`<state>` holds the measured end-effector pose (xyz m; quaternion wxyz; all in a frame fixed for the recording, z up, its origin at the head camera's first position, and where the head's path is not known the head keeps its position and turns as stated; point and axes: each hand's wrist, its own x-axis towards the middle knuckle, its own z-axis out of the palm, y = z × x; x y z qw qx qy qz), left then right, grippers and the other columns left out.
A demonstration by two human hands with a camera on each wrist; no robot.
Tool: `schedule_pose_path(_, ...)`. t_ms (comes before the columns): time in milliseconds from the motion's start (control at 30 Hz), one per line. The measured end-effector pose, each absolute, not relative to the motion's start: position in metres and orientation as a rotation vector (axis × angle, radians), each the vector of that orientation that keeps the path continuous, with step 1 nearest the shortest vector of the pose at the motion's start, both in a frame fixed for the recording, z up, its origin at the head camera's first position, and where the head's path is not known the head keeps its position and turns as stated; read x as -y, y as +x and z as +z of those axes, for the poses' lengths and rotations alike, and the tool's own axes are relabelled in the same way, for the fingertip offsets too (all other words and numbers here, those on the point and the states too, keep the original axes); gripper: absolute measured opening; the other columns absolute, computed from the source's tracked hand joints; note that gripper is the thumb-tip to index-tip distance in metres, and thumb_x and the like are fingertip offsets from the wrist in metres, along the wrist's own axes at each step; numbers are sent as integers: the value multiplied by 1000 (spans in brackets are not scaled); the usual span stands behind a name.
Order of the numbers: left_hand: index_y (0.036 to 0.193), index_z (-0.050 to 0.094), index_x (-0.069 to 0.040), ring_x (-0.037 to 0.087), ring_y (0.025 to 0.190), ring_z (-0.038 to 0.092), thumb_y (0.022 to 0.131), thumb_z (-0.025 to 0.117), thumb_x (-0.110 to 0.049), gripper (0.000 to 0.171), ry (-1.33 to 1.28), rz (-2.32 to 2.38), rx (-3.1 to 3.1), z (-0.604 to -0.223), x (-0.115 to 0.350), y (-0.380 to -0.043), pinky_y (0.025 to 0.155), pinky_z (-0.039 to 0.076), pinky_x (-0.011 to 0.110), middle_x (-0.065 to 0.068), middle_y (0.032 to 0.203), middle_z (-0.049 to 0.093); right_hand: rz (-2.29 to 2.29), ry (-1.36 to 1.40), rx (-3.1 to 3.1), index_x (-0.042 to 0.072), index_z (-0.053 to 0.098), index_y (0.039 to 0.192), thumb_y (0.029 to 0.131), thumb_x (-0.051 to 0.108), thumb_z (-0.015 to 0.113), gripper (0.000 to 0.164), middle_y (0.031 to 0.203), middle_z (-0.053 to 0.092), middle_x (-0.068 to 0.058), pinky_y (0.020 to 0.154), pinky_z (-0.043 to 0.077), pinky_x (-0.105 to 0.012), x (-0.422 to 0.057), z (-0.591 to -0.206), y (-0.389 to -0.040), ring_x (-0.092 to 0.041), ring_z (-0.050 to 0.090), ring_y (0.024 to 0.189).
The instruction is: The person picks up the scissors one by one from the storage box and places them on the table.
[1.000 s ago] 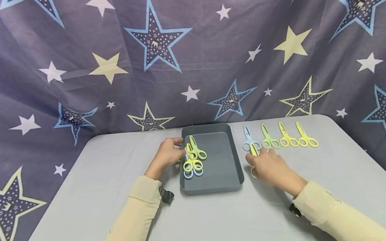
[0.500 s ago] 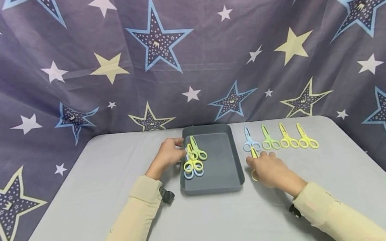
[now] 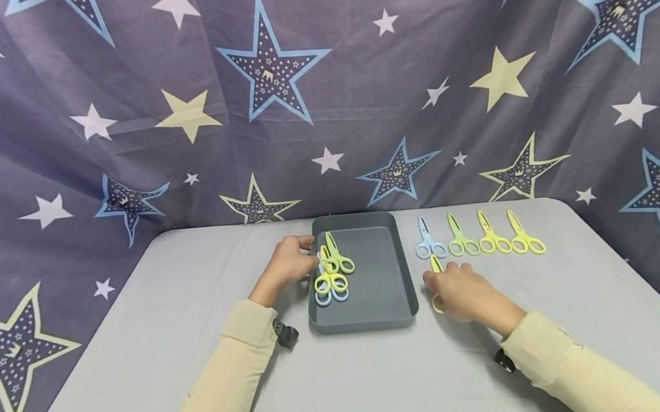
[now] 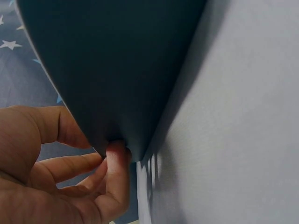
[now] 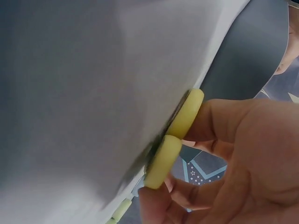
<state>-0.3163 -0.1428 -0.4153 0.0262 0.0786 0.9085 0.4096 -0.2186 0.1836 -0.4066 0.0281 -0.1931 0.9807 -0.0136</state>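
My left hand (image 3: 290,260) grips the left wall of a shallow grey tray (image 3: 378,283). In the left wrist view its fingers curl against the wall of the tray (image 4: 112,70). Inside the tray's left half lie green scissors (image 3: 340,260), with yellow scissors (image 3: 330,281) partly covering blue scissors (image 3: 323,300). Right of the tray, my right hand (image 3: 463,289) holds another pair of yellow scissors (image 3: 436,264), blades pointing away from me. The right wrist view shows the handle loops of these scissors (image 5: 162,161) between thumb and fingers, close to the tabletop.
Behind my right hand, blue scissors (image 3: 429,246), green scissors (image 3: 463,245), yellow scissors (image 3: 493,242) and more yellow scissors (image 3: 525,242) lie in a row on the grey-white table (image 3: 353,384). A star-patterned cloth (image 3: 315,96) hangs along the far edge.
The yellow scissors in my right hand have shifted slightly toward me, their tip drawing back from the blue scissors' handles. My left hand and the tray stay in place.
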Motion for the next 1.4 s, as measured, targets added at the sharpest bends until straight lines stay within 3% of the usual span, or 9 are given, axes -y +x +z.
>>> schedule_pose_path(333, 144, 54, 4, 37, 125, 58, 81, 64, -5, 65, 233, 1271, -2799, -415, 143, -316, 104, 48, 48, 23, 133, 63, -101, -615, -3009, 11, 61, 92, 85, 7, 71, 12, 79, 60, -9, 67, 47, -47, -184, -406, -221, -29, 53, 73)
schedule_pose_path(733, 142, 55, 6, 38, 125, 59, 80, 64, -5, 64, 276, 1252, -2827, -414, 143, -314, 106, 47, 48, 24, 131, 65, -175, -694, -3083, 9, 72, 117, 90, 17, 70, 28, 105, 69, -18, 74, 56, -54, -192, -394, -227, -39, 65, 89)
schedule_pose_path(967, 143, 55, 6, 38, 126, 58, 81, 64, -5, 64, 262, 1250, -2818, -414, 143, -315, 106, 47, 48, 24, 132, 64, -142, -716, -3217, 9, 70, 120, 96, 28, 69, 31, 104, 67, -23, 78, 54, -58, -193, -391, -234, -44, 64, 86)
schedule_pose_path(1100, 143, 55, 6, 38, 126, 58, 81, 64, -5, 64, 263, 1256, -2813, -414, 143, -315, 106, 47, 48, 24, 132, 64, -150, -763, -3253, 9, 68, 127, 98, 33, 67, 38, 105, 66, -23, 74, 54, -57, -192, -390, -239, -43, 63, 86)
schedule_pose_path(1267, 142, 55, 6, 37, 125, 59, 80, 64, -4, 64, 268, 1263, -2820, -415, 143, -316, 105, 48, 48, 24, 131, 65, -195, -790, -3223, 11, 59, 142, 101, 44, 61, 53, 126, 62, -27, 84, 52, -63, -187, -388, -246, -48, 61, 106)
schedule_pose_path(1400, 143, 55, 6, 37, 126, 58, 80, 64, -5, 64, 266, 1259, -2822, -415, 143, -317, 106, 47, 48, 24, 132, 64, -247, -787, -3174, 15, 47, 154, 101, 50, 56, 64, 150, 47, -30, 102, 40, -71, -181, -387, -252, -55, 47, 132)
